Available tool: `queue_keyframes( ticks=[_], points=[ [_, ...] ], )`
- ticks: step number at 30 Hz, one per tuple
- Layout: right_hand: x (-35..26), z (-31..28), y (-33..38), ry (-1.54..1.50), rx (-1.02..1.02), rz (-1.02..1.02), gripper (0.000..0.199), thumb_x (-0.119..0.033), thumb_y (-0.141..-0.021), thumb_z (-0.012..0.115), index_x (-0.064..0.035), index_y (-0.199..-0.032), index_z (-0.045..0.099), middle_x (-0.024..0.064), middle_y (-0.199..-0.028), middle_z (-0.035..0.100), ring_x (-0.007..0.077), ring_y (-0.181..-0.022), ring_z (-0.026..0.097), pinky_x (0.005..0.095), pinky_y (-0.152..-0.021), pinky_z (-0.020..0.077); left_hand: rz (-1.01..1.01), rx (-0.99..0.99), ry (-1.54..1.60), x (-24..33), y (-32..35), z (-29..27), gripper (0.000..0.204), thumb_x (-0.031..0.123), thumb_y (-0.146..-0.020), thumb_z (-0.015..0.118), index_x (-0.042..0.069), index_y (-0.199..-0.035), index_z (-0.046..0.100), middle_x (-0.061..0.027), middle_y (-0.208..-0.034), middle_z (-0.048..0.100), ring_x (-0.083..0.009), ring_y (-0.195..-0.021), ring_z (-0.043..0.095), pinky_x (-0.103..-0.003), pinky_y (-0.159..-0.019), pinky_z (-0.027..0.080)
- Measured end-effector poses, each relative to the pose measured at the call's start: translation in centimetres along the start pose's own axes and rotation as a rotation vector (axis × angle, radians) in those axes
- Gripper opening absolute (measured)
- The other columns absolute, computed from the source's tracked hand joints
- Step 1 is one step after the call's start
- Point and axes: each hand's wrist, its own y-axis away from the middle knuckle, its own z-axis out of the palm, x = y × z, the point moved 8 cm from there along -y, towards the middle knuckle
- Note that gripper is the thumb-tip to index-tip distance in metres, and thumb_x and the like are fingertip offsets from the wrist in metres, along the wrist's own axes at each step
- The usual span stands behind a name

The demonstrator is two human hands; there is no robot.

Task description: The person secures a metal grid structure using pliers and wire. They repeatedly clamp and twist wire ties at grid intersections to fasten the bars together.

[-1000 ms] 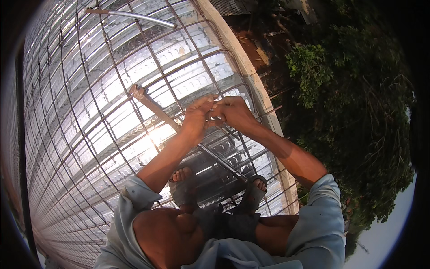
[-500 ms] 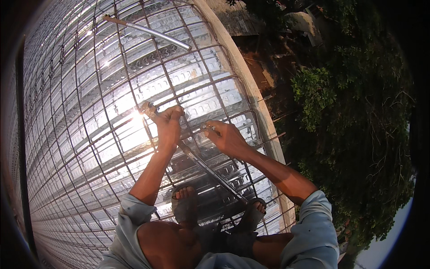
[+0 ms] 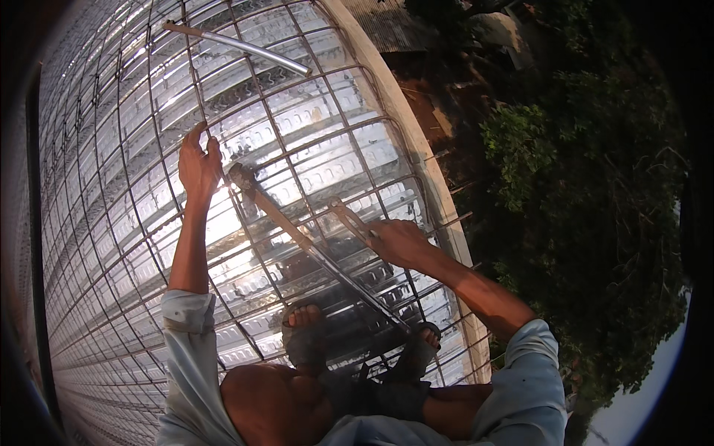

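Observation:
Up at the far left, my left hand (image 3: 198,169) has its fingers and thumb closed about a thin rebar (image 3: 195,88) of the steel mesh. My right hand (image 3: 400,241) grips the handles of a pair of pincers (image 3: 346,214), whose head points to the upper left over the mesh. Between the hands, a long metal bar tool (image 3: 327,260) lies slantwise on the rebar. It has a rusty, knobbed upper end and a shiny tubular lower part, which reaches to my right foot (image 3: 430,336).
A similar rusty-ended tube (image 3: 245,46) lies farther off on the mesh. Shiny ribbed metal decking (image 3: 320,175) spreads beneath the bars. A pale concrete edge (image 3: 416,134) runs along the right, with bar ends jutting past it. Beyond it, lower down, are trees (image 3: 520,145) and roofs.
My left hand has moved up and left, away from the right hand, onto a rebar. The right hand has moved slightly right and down, and the pincers now show clearly.

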Motion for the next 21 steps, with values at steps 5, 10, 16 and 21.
queue_keyframes(
  ticks=[5, 10, 16, 21],
  points=[
    [-0.5, -2.0, 2.1, 0.015, 0.044, 0.052, 0.034, -0.020, -0.093, 0.060, -0.0003, -0.120, 0.064, 0.0231, -0.106, 0.070, 0.0400, -0.099, 0.067, 0.0492, -0.088, 0.0515, -0.451, -0.289, 0.944, 7.3, -7.5, 10.7, 0.064, 0.036, -0.097, 0.062, -0.006, -0.143, 0.046, -0.0272, -0.143, 0.048, -0.0387, -0.117, 0.058, -0.051, -0.099, 0.048],
    [3.5, -5.0, 9.1, 0.066, 0.177, 0.132, 0.029, -0.016, -0.092, 0.059, -0.0010, -0.117, 0.064, 0.0225, -0.101, 0.069, 0.0416, -0.093, 0.067, 0.0507, -0.082, 0.0531, -0.644, -0.341, 1.203, 8.1, -13.6, 19.1, 0.069, 0.039, -0.100, 0.058, -0.005, -0.145, 0.031, -0.0287, -0.141, 0.043, -0.0441, -0.129, 0.049, -0.055, -0.110, 0.040],
    [12.4, -7.8, 21.1, 0.206, 0.160, 0.596, 0.031, -0.020, -0.092, 0.058, -0.0043, -0.118, 0.065, 0.0214, -0.099, 0.071, 0.0416, -0.087, 0.069, 0.0513, -0.079, 0.0551, -0.925, -0.558, 1.494, 2.7, -20.8, 27.7, 0.066, 0.041, -0.101, 0.056, -0.008, -0.139, 0.033, -0.0283, -0.138, 0.045, -0.0435, -0.126, 0.050, -0.055, -0.103, 0.046],
    [13.0, -6.7, 31.1, 0.282, 0.166, 0.712, 0.036, -0.019, -0.092, 0.061, -0.0049, -0.125, 0.064, 0.0225, -0.095, 0.071, 0.0407, -0.085, 0.069, 0.0485, -0.075, 0.0560, -1.038, -0.263, 1.512, -6.3, -29.3, 29.1, 0.048, 0.032, -0.107, 0.045, -0.007, -0.135, 0.039, -0.0258, -0.125, 0.055, -0.0381, -0.113, 0.056, -0.053, -0.099, 0.049]
  ],
)
